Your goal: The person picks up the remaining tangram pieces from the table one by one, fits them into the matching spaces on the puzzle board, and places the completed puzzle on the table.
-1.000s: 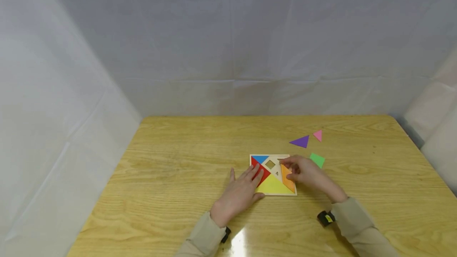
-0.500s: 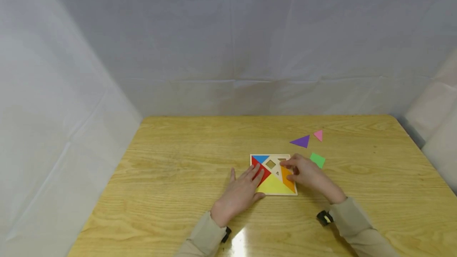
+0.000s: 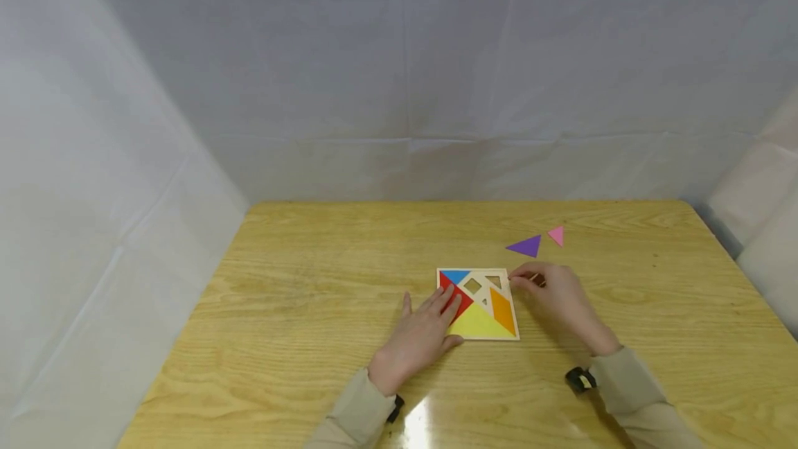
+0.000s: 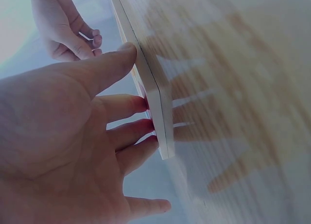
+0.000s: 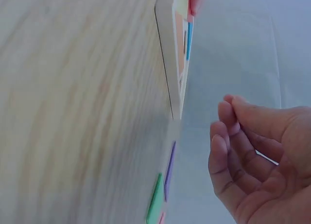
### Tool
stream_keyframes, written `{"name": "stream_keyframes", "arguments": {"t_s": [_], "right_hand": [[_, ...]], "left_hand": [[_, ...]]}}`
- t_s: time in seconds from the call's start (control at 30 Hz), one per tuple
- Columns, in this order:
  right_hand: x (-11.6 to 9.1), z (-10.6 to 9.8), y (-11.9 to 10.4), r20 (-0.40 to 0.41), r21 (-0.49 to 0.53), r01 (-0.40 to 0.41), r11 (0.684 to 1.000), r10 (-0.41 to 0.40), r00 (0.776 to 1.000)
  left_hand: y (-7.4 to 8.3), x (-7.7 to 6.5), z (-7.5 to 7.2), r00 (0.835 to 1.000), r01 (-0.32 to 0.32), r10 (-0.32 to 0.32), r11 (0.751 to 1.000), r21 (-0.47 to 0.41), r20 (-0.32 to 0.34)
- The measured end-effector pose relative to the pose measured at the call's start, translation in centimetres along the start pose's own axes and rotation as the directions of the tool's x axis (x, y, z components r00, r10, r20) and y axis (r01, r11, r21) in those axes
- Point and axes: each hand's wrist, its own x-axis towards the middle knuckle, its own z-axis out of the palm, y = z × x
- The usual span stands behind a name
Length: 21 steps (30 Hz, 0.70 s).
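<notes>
My left hand (image 3: 416, 338) rests on the square wooden tangram board (image 3: 483, 292), fingers straight and spread, fingertips on the red triangle (image 3: 465, 302). Its thumb lies at the board's front edge. My right hand (image 3: 564, 296) hovers just off the board's right side, thumb and index tips together, other fingers loosely bent, nothing held in the right wrist view. In the board lie a yellow triangle (image 3: 479, 326), an orange parallelogram (image 3: 503, 312) and a blue triangle (image 3: 453, 276). A green piece (image 5: 155, 199) lies on the table, hidden behind my right hand in the head view.
Beyond the board, at its right, a purple triangle (image 3: 526, 247) and a smaller pink triangle (image 3: 557, 235) lie flat on the wooden table (image 3: 312, 283). Pale cloth (image 3: 399, 75) hangs behind the table and at both sides.
My right hand has let go of the orange parallelogram, which now lies flush in the board, and moved right, covering the green piece. My left hand has stayed still.
</notes>
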Motion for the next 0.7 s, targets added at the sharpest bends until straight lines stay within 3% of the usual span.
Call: {"name": "stream_keyframes", "arguments": {"t_s": [0.33, 0.7], "right_hand": [[0.1, -2.7, 1.7, -0.097, -0.134, 0.038, 0.990, -0.051, 0.994], [0.0, -4.0, 3.4, 0.014, -0.252, 0.006, 0.968, -0.002, 1.000]], "left_hand": [[0.0, 0.0, 0.0, 1.000, 0.007, -0.007, 1.000, 0.009, 0.007], [-0.1, -0.1, 0.1, 1.000, 0.003, -0.003, 1.000, 0.011, -0.003]]}}
